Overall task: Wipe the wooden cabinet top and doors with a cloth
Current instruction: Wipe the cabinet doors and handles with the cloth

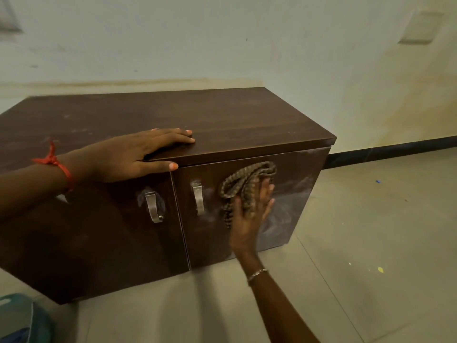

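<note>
Dark brown wooden cabinet (pixel 222 120): right door (pixel 299 194) mid-wipe, dust-smeared; flat right hand (pixel 249 219) presses checked brown cloth (pixel 243 178); left hand (pixel 128 157) flat atop.

A pale tiled floor (pixel 371 243) bears the dark wooden cabinet (pixel 99 243); a few small yellow specks (pixel 380 269) lie to its right.

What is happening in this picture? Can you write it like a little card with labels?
cabinet: dark wood, two doors, on a tiled floor by a wall
left hand: flat on the cabinet top, thumb over the front edge
right hand: fingers straight, pressing the cloth against the right door
cloth: bunched, brown patterned
right door: pale smears beside the cloth
handles: one metal handle on each door
</note>
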